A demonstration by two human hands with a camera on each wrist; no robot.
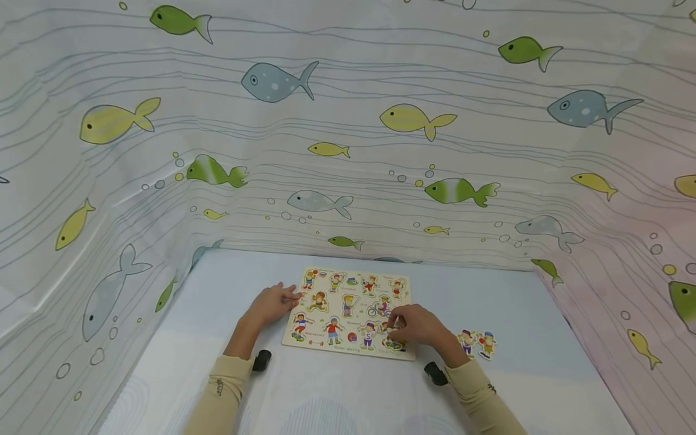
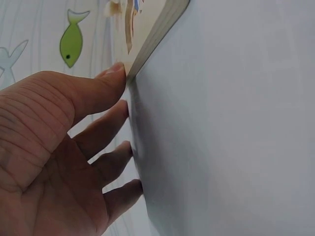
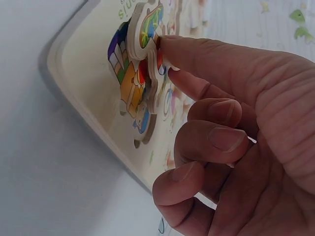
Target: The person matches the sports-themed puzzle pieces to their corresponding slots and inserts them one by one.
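A flat wooden puzzle board (image 1: pixel 335 304) with pictures of children playing sports lies on the table. My right hand (image 1: pixel 415 326) is over its lower right corner. In the right wrist view, thumb and forefinger pinch a thick-edged puzzle piece (image 3: pixel 151 27) with a green and yellow patch, tilted over a printed figure (image 3: pixel 129 86); the other fingers curl inward. My left hand (image 1: pixel 276 303) touches the board's left edge, its thumb (image 2: pixel 106 88) at the board's side and the other fingers spread.
Two loose puzzle pieces, one with a purple cap (image 1: pixel 466 342) and one with a blue cap (image 1: pixel 487 345), lie right of the board beside my right forearm. Fish-printed sheeting (image 1: pixel 370 217) walls the table (image 1: pixel 244 405) at the back and both sides. Black wrist devices (image 1: pixel 262 360) sit under both wrists.
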